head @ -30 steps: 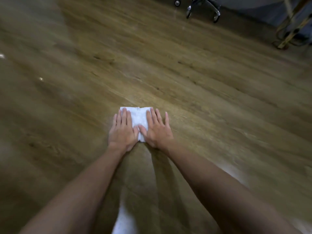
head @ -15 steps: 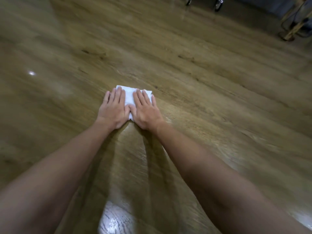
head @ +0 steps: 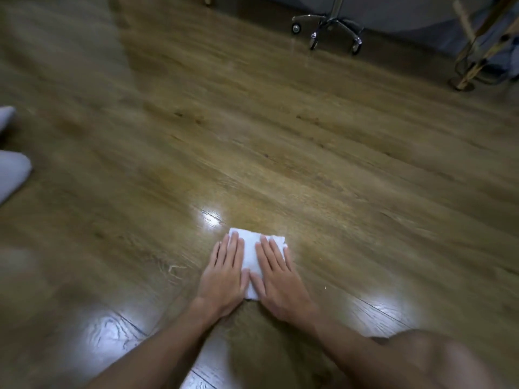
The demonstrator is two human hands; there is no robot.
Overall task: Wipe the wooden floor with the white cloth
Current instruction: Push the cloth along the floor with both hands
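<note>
Hands, two, yours, both flat and palm-down: left hand (head: 224,273) and right hand (head: 276,276) lie side by side on the white cloth (head: 250,255), fingers spread straight and pointing away from you, thumbs nearly meeting over its near edge; the grip is a press, not a pinch, nothing curled or clenched. Purpose, as judged: flat palms spread your weight across the pad so it drags evenly over the boards instead of bunching. Cloth, one, folded to a compact rectangle, lying on the wooden floor (head: 309,164) just ahead of your forearms, roughly centre and low in view; its far edge and both far corners show beyond your fingertips, its middle strip shows between the hands. Long axis appears to run away from you, in line with your fingers, tilted slightly to your left; the short far edge leads. Floor, glossy plank, with bright glare patches just beyond the cloth and to either side of your arms. Further out: chair base (head: 328,26) on castors at the far edge, a wooden stand (head: 474,51) at far right, pale grey shapes (head: 11,175) at far left, unidentifiable.
</note>
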